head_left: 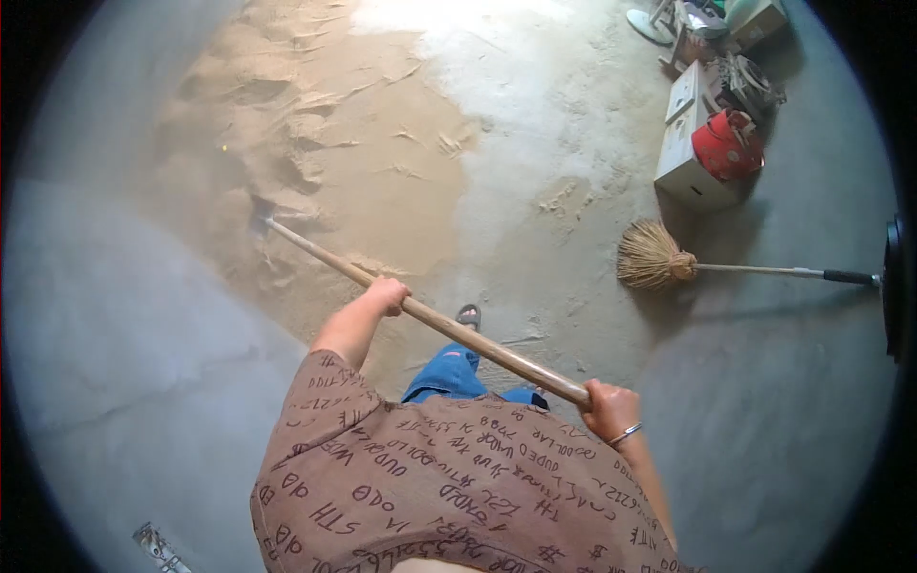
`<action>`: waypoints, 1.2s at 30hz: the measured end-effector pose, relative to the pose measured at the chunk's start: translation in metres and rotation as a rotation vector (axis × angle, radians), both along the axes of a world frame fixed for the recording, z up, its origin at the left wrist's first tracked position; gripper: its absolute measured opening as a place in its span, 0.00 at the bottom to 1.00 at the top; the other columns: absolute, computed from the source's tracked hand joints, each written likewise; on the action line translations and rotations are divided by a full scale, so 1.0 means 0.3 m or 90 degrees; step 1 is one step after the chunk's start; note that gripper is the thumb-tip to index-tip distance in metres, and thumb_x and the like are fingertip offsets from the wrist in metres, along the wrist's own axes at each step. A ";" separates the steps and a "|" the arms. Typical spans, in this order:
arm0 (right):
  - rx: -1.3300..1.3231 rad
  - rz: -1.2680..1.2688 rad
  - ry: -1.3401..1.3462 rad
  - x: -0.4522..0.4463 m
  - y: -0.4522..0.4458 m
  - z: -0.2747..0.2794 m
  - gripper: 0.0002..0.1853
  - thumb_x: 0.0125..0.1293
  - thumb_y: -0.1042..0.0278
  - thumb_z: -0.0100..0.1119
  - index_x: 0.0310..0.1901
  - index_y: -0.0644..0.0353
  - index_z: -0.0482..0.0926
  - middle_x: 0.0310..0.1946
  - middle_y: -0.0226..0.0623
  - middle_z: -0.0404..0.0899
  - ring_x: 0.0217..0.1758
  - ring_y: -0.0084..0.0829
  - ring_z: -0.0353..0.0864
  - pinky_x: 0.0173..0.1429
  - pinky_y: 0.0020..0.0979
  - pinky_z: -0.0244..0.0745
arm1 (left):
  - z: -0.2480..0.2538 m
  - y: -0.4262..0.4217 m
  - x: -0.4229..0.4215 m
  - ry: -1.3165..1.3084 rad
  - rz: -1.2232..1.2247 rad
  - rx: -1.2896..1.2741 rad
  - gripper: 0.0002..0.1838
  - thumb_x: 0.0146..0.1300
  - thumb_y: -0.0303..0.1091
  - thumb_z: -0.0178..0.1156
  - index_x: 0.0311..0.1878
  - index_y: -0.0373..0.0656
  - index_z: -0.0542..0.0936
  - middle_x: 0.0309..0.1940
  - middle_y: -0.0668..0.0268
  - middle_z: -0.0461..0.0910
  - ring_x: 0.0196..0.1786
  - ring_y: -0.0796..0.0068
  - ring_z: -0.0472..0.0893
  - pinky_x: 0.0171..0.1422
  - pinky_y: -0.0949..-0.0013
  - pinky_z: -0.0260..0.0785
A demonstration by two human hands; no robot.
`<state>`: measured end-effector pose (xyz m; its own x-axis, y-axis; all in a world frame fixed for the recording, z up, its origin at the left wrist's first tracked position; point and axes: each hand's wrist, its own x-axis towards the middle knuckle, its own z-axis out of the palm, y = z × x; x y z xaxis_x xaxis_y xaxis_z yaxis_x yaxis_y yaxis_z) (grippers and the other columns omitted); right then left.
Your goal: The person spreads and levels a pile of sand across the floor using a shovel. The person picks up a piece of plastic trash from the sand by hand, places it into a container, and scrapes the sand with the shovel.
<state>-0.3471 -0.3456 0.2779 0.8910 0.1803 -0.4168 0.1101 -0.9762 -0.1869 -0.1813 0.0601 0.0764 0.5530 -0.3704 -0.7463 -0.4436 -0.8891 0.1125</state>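
Observation:
A long wooden handle (478, 346) slants across the view, its far end with a dark metal head (261, 216) partly sunk in the sand (392, 143) at the upper left. My left hand (389, 295) is wrapped round the middle of the handle. Round its near end, in front of my body at the right, my right hand (611, 411) is closed, with a bracelet at the wrist. The shape of the metal head is mostly hidden by sand.
A straw broom (657, 258) extends to the right edge beside a dark round object (895, 286). Behind it are a white box (690, 158), a red bag (728, 145) and piled items. My sandalled foot (468, 316) is near the sand's edge. A small packet (158, 549) lies bottom left.

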 end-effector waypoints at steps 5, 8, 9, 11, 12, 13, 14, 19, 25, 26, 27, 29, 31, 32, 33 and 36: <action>-0.052 -0.147 -0.042 -0.218 -0.338 0.122 0.11 0.36 0.72 0.56 0.27 0.53 0.72 0.22 0.40 0.74 0.26 0.43 0.74 0.31 0.38 0.69 | -0.011 -0.419 -0.197 -0.001 -0.046 -0.197 0.13 0.40 0.34 0.56 0.34 0.54 0.77 0.30 0.61 0.77 0.36 0.61 0.76 0.40 0.61 0.69; -0.179 -0.226 -0.055 -0.438 -0.589 0.242 0.12 0.34 0.77 0.56 0.26 0.56 0.73 0.23 0.43 0.74 0.29 0.44 0.73 0.33 0.38 0.68 | 0.035 -0.772 -0.389 0.045 -0.073 -0.291 0.10 0.38 0.35 0.57 0.29 0.49 0.77 0.27 0.62 0.76 0.34 0.62 0.77 0.35 0.61 0.69; -0.227 -0.241 -0.050 -0.511 -0.659 0.307 0.12 0.35 0.77 0.55 0.27 0.57 0.73 0.24 0.43 0.74 0.30 0.45 0.73 0.34 0.38 0.67 | 0.040 -0.888 -0.459 0.055 -0.103 -0.350 0.10 0.38 0.35 0.57 0.30 0.49 0.77 0.27 0.62 0.76 0.33 0.62 0.77 0.34 0.61 0.69; -0.327 -0.300 -0.023 -0.679 -0.826 0.415 0.10 0.34 0.80 0.57 0.25 0.60 0.72 0.25 0.44 0.74 0.32 0.45 0.73 0.35 0.38 0.67 | 0.112 -1.114 -0.601 0.085 -0.133 -0.433 0.09 0.42 0.38 0.55 0.30 0.49 0.76 0.27 0.60 0.76 0.33 0.59 0.76 0.35 0.58 0.68; -0.372 -0.310 -0.011 -0.756 -0.900 0.479 0.10 0.34 0.81 0.56 0.25 0.61 0.72 0.25 0.44 0.73 0.31 0.45 0.73 0.35 0.38 0.67 | 0.172 -1.217 -0.673 0.099 -0.125 -0.460 0.09 0.42 0.38 0.55 0.29 0.48 0.76 0.26 0.60 0.76 0.33 0.59 0.76 0.34 0.59 0.68; -0.418 -0.319 0.003 -0.835 -0.973 0.546 0.10 0.35 0.82 0.55 0.24 0.62 0.72 0.25 0.45 0.73 0.31 0.46 0.73 0.35 0.37 0.67 | 0.229 -1.308 -0.737 0.097 -0.155 -0.489 0.08 0.43 0.37 0.54 0.29 0.48 0.76 0.26 0.60 0.76 0.33 0.59 0.76 0.34 0.59 0.68; -0.439 -0.316 -0.001 -0.923 -1.060 0.604 0.10 0.34 0.83 0.54 0.24 0.62 0.72 0.25 0.45 0.73 0.31 0.46 0.72 0.35 0.37 0.67 | 0.269 -1.395 -0.798 0.111 -0.168 -0.515 0.08 0.43 0.37 0.54 0.29 0.48 0.76 0.26 0.60 0.76 0.33 0.59 0.76 0.34 0.59 0.68; -0.570 -0.366 0.045 -1.084 -1.191 0.873 0.11 0.31 0.84 0.56 0.23 0.63 0.72 0.24 0.46 0.73 0.32 0.46 0.72 0.36 0.38 0.66 | 0.365 -1.676 -1.022 0.156 -0.187 -0.567 0.08 0.42 0.32 0.53 0.29 0.47 0.76 0.27 0.60 0.76 0.34 0.59 0.76 0.35 0.59 0.68; -0.597 -0.325 0.118 -1.060 -1.109 0.766 0.12 0.31 0.80 0.59 0.24 0.58 0.76 0.25 0.40 0.75 0.32 0.40 0.75 0.38 0.34 0.69 | 0.258 -1.569 -1.027 0.227 -0.157 -0.517 0.09 0.39 0.31 0.55 0.29 0.49 0.77 0.28 0.62 0.76 0.35 0.62 0.76 0.36 0.62 0.68; -0.589 -0.347 0.161 -1.012 -1.034 0.701 0.12 0.32 0.78 0.60 0.25 0.57 0.77 0.26 0.39 0.76 0.33 0.39 0.75 0.38 0.34 0.70 | 0.183 -1.511 -1.007 0.274 -0.150 -0.465 0.11 0.39 0.31 0.55 0.31 0.49 0.76 0.29 0.61 0.76 0.36 0.61 0.75 0.37 0.61 0.68; -0.583 -0.325 0.206 -0.976 -0.957 0.633 0.13 0.32 0.75 0.61 0.26 0.54 0.77 0.26 0.38 0.76 0.33 0.38 0.76 0.39 0.33 0.71 | 0.092 -1.428 -0.993 0.233 -0.142 -0.518 0.12 0.40 0.31 0.55 0.33 0.49 0.76 0.30 0.61 0.76 0.37 0.60 0.75 0.39 0.60 0.67; -0.530 -0.299 0.252 -0.948 -0.866 0.433 0.13 0.32 0.66 0.63 0.27 0.49 0.78 0.26 0.36 0.77 0.32 0.36 0.77 0.39 0.33 0.71 | 0.001 -1.218 -0.913 0.224 -0.116 -0.419 0.12 0.41 0.31 0.55 0.34 0.49 0.76 0.31 0.60 0.76 0.38 0.59 0.75 0.40 0.60 0.67; -0.447 -0.297 0.290 -0.853 -0.670 0.293 0.17 0.33 0.62 0.60 0.32 0.43 0.79 0.25 0.33 0.77 0.31 0.36 0.77 0.38 0.33 0.72 | -0.093 -0.996 -0.829 0.207 -0.110 -0.308 0.13 0.42 0.32 0.55 0.36 0.50 0.77 0.34 0.61 0.76 0.40 0.60 0.75 0.41 0.62 0.67; -0.372 -0.285 0.260 -0.842 -0.589 0.192 0.19 0.32 0.61 0.59 0.33 0.41 0.78 0.26 0.34 0.78 0.31 0.35 0.77 0.37 0.33 0.72 | -0.161 -0.870 -0.792 0.168 -0.112 -0.251 0.14 0.42 0.32 0.56 0.37 0.51 0.77 0.35 0.62 0.76 0.41 0.62 0.75 0.42 0.63 0.67; -0.334 -0.263 0.246 -0.833 -0.507 0.086 0.21 0.31 0.61 0.60 0.35 0.40 0.78 0.25 0.33 0.78 0.31 0.35 0.77 0.36 0.33 0.71 | -0.105 -0.743 -0.728 0.180 -0.077 -0.164 0.14 0.43 0.33 0.57 0.37 0.52 0.77 0.35 0.63 0.77 0.41 0.62 0.75 0.43 0.64 0.68; -0.186 -0.236 0.121 -0.685 -0.176 -0.046 0.14 0.32 0.61 0.60 0.27 0.46 0.76 0.21 0.34 0.76 0.27 0.36 0.77 0.31 0.36 0.71 | -0.194 -0.362 -0.573 0.109 -0.057 -0.043 0.19 0.47 0.33 0.55 0.46 0.57 0.74 0.41 0.63 0.75 0.45 0.62 0.73 0.46 0.63 0.65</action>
<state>-0.5525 -0.3983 0.2642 0.7760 -0.2822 -0.5641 -0.2638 -0.9576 0.1161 -0.3531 -0.0485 0.0182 0.3828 -0.4651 -0.7982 -0.4903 -0.8346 0.2511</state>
